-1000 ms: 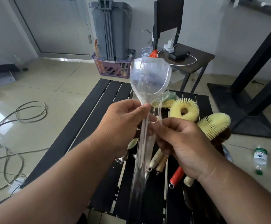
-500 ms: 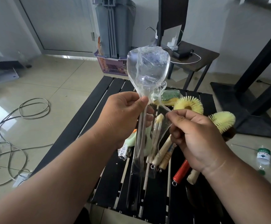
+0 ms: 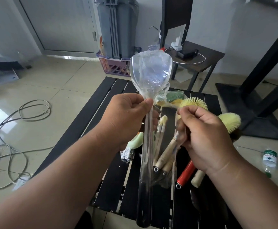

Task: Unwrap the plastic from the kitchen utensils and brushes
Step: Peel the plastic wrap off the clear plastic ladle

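Two hands hold one wrapped utensil upright above the worktop (image 3: 111, 103). The clear spatula (image 3: 149, 73), head uppermost and covered in crinkled plastic wrap (image 3: 156, 63), runs its long axis nearly vertical, from the head down through a transparent shaft to a dark handle end (image 3: 143, 205) low in the view. The left hand (image 3: 126, 118) grips the neck just below the head, fingers curled round it and thumb tip pressed against the film. The right hand (image 3: 204, 138), just beside and slightly lower, is closed in a pinch on a loose sheet of film (image 3: 171, 159) that hangs from it beside the shaft down toward the worktop; exactly where this sheet joins the wrap on the head cannot be made out. The key relation: the utensil lies to the left of the right hand, the free film between them, so peeling probably calls for the right hand to draw away from the vertical shaft while the left steadies it. Stripping appears partly done, the head being covered.

On the black slatted worktop below lie wooden-handled brushes (image 3: 166, 152), a red-handled tool (image 3: 186, 174), two yellow bristle brushes (image 3: 229, 121), a green-and-yellow sponge (image 3: 174, 96) and a pale green item (image 3: 136, 141).

Beyond, a purple basket (image 3: 115, 66) on the floor holds items too blurred to name. A small bottle (image 3: 269, 159) and cables (image 3: 32, 109) lie on the floor tiles.
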